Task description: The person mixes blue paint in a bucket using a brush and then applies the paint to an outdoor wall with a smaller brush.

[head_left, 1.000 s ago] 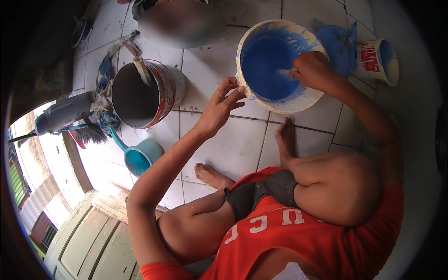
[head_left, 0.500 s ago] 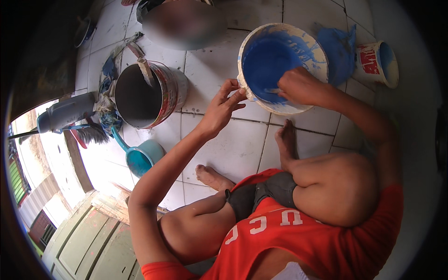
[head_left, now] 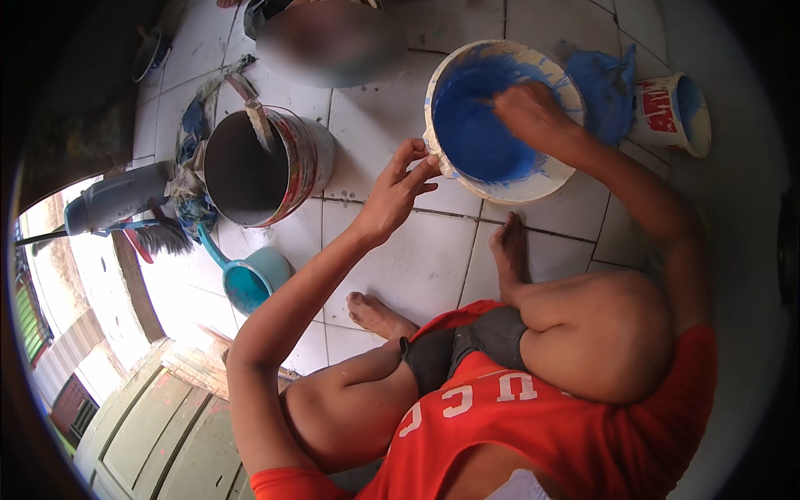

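A white bucket [head_left: 550, 177] of blue paint [head_left: 479, 137] stands on the tiles in front of me, its inner wall streaked blue. My left hand [head_left: 402, 183] pinches the near-left part of its rim between thumb and fingers. Inside the bucket, my right hand [head_left: 532, 115] is closed around a thin, paint-smeared tool [head_left: 483, 101] at the paint's surface. Only a short tip of that tool shows, so its kind is unclear.
Left of the bucket stands a paint-stained pail [head_left: 312, 158] with dark contents and a brush [head_left: 261, 125] at its rim. A turquoise dipper [head_left: 268, 265] lies nearer me. To the right are a blue plastic bag [head_left: 604, 92] and a small tub [head_left: 662, 117].
My right hand has swept away from me through the bucket, from the near side toward the far side, carrying the thin tool. My left hand stays on the rim.
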Tool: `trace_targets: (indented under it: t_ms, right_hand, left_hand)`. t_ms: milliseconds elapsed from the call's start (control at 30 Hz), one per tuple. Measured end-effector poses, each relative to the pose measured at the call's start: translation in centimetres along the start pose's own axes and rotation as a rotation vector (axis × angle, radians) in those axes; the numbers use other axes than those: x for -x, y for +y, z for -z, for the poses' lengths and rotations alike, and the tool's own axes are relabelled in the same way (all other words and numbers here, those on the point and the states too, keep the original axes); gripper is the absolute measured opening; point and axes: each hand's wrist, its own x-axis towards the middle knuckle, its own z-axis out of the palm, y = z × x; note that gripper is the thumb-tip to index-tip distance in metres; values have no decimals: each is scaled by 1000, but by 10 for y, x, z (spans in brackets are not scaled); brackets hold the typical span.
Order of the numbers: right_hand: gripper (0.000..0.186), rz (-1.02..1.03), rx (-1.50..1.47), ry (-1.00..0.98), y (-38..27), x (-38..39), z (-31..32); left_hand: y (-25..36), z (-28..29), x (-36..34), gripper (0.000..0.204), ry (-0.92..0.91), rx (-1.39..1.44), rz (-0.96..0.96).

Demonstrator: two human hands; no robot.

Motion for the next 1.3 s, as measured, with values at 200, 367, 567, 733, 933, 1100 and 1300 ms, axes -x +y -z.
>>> trace_targets:
  t_ms: [200,367,567,733,933,1100,1300]
  right_hand:
    - [12,11,-93,-274,-18,30,8]
    - [16,-1,-178,-150,-22,14,-2]
    - [13,-54,10,-3,4,9,-4]
    - [14,25,-139,-248,-16,18,15]
    - [17,-31,-121,13,-9,4,-11]
    - [4,-84,49,6,4,11,-8]
    - [10,-7,-94,-284,-15,19,13]
  left_hand:
    - [-1,1,-1,36,-22,7,-7]
    - [-1,2,-1,38,-25,-2,1]
    - [0,1,-1,37,-15,-6,-6]
    - [-2,2,-1,38,-25,-9,-7]
    - [-2,2,-2,36,-12,-4,5]
    - [2,0,-1,36,-10,-4,-3]
    - [2,0,-2,35,-21,10,-7]
